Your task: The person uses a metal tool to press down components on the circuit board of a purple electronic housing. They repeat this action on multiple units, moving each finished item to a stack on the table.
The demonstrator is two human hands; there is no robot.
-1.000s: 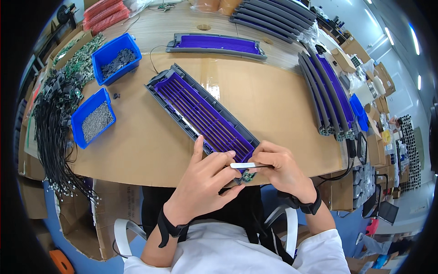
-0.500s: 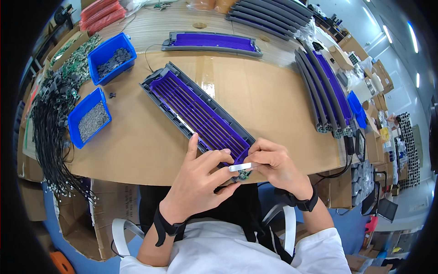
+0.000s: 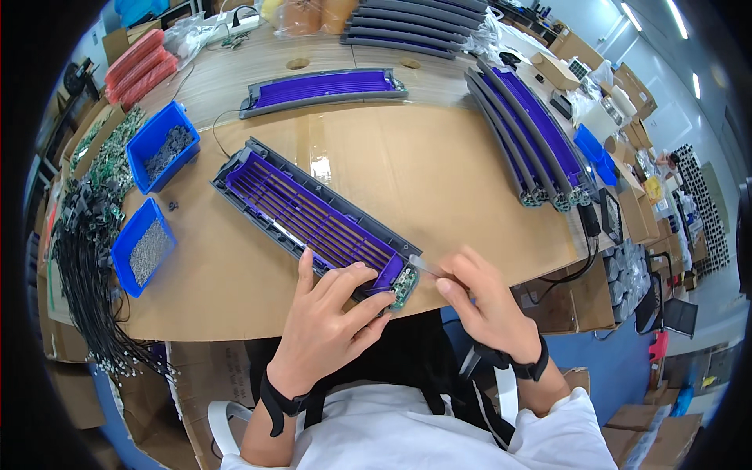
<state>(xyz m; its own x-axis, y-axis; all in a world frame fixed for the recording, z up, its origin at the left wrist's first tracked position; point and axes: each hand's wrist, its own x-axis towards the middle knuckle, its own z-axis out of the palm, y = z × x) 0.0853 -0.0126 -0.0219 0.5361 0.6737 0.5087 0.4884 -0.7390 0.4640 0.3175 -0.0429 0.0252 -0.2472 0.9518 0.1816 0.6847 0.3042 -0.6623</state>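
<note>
A long dark grey housing with a purple slatted insert lies slanted on the cardboard in front of me. At its near right end is a small green circuit board. My left hand rests on the housing's near edge, fingers spread, beside the board. My right hand, partly blurred, pinches a thin flat silvery tool. The tool's tip reaches the housing's end by the board; its exact kind is unclear.
Blue bins of small grey parts and a bundle of black cables are at left. Another purple panel lies behind. More panels are stacked at right, with a pile at the back.
My right hand has moved outward, and the tool now points to the housing's end instead of lying across it. The circuit board shows more fully. The whole view has shifted.
</note>
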